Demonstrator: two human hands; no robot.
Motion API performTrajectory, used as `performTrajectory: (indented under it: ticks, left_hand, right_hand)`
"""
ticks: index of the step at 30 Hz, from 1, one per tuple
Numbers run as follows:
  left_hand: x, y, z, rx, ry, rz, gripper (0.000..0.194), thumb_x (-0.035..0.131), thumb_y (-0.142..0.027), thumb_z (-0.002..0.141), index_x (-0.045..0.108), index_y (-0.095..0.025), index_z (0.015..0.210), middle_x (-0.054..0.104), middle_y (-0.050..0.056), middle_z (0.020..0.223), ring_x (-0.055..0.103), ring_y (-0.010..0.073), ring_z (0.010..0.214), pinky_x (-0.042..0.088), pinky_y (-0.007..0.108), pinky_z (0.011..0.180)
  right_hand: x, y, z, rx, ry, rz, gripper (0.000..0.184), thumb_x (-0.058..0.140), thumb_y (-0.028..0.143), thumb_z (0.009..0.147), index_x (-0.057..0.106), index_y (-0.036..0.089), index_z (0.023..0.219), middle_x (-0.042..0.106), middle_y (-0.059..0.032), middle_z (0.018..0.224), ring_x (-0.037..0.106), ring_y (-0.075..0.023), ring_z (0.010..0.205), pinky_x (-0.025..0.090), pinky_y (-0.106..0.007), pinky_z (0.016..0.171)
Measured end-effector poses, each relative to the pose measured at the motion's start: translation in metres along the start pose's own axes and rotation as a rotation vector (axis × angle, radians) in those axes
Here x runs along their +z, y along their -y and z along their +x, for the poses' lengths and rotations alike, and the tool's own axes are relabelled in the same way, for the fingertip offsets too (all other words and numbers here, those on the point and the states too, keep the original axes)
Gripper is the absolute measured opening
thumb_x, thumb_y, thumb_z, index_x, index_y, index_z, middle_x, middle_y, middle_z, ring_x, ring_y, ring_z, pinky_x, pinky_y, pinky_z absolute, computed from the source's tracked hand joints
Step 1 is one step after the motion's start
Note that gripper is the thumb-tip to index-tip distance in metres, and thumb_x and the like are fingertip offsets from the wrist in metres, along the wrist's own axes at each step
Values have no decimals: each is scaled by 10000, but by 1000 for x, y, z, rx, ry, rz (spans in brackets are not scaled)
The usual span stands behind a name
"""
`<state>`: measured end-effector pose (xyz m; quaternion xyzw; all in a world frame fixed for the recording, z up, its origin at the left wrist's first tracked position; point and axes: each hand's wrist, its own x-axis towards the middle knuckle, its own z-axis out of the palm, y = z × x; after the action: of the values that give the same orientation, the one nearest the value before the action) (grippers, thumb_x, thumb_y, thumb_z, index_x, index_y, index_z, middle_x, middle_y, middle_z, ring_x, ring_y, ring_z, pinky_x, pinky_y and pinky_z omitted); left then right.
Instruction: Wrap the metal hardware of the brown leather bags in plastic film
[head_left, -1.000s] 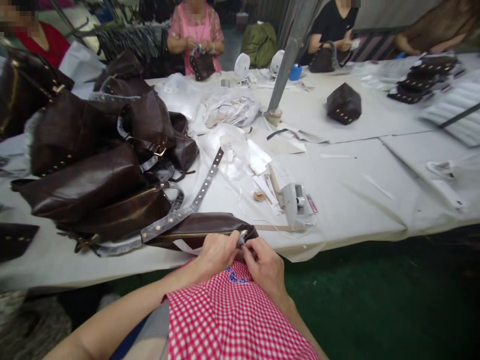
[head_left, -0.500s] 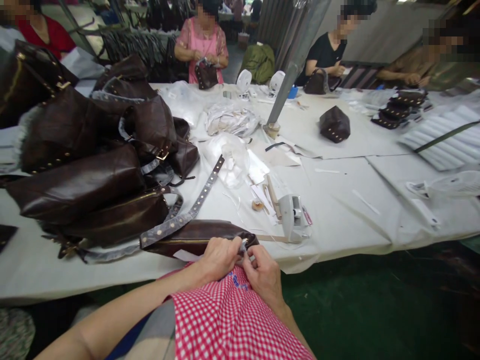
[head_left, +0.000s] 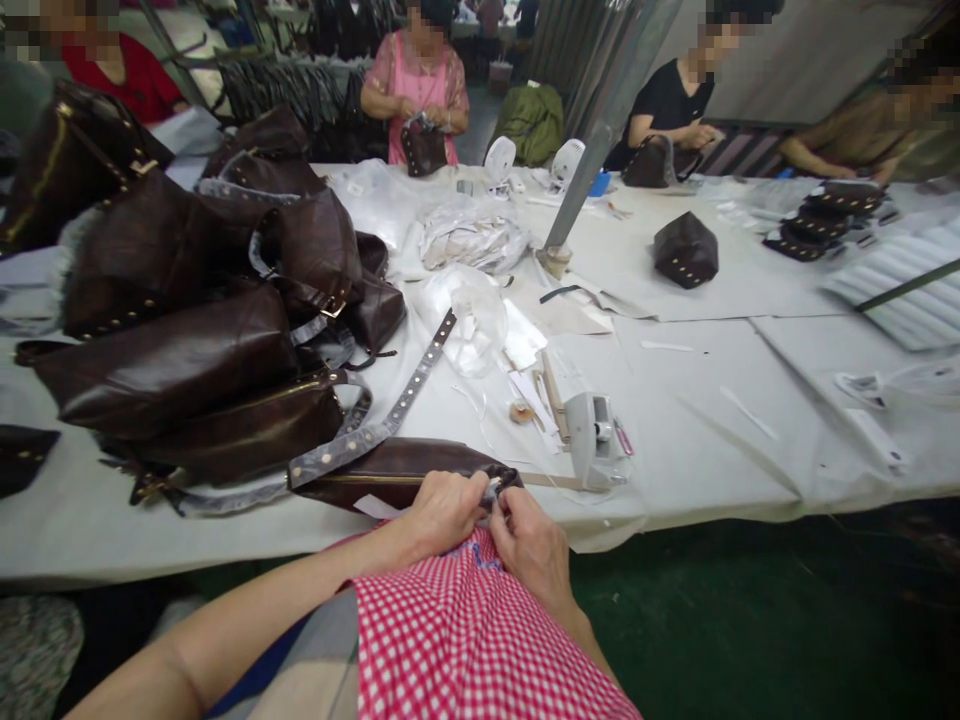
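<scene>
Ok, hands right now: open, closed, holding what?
Left hand: closed on the brown bag, near one end.
Right hand: closed, pinching at that end; exact piece unclear.

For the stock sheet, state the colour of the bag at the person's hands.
Dark brown; the bag shows best in the current head view.

Bag (head_left: pixel 420 458) dark brown, zip (head_left: pixel 375 479) gold. Apron (head_left: pixel 480 640) red-and-white check, blue lettering (head_left: pixel 487 556). Tabletop (head_left: pixel 675 450) off-white. Floor (head_left: pixel 675 600) dark green.

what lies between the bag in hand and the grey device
A flat tan strip lies between the bag and the grey device, as the head view shows; exactly where its ends stop is hard to tell.
</scene>
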<state>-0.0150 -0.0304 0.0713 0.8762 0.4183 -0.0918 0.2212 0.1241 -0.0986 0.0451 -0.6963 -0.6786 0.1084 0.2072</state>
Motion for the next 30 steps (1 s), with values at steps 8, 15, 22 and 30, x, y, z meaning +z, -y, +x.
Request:
performTrajectory:
  ticks: [8, 15, 22, 30]
  left_hand:
    - [-8, -1, 3, -11, 29, 5, 147, 468, -252, 871, 531, -194, 990, 715, 78, 867, 682, 264, 819, 490, 339, 692]
    - [-7, 2, 3, 20, 24, -3, 129, 483, -252, 866, 538, -189, 964, 712, 81, 841, 685, 277, 806, 492, 346, 678]
    - [-2, 6, 3, 36, 22, -16, 148, 490, -318, 879, 545, -201, 950, 713, 64, 827, 685, 264, 803, 470, 319, 673]
    - [0, 9, 2, 53, 8, -43, 151, 535, -338, 855, 551, -206, 927, 711, 42, 843, 675, 251, 807, 431, 292, 638]
  right_hand:
    - [6, -6, 1, 76, 13, 294, 146, 444, 255, 859, 460, 227, 717, 509, 17, 600, 503, -139, 521, 362, -253, 511]
    - [5, -5, 2, 196, 129, 498, 158, 472, 314, 843, 450, 236, 707, 497, 38, 488, 513, -147, 446, 385, -275, 501]
    - [10, -4, 5, 596, 164, 1213, 390, 699, 444, 703, 385, 243, 818, 505, 111, 460, 360, -62, 311, 244, -162, 327]
    - [7, 0, 4, 801, 127, 1448, 402, 780, 328, 601, 452, 216, 805, 416, 133, 424, 273, -31, 340, 169, -132, 333]
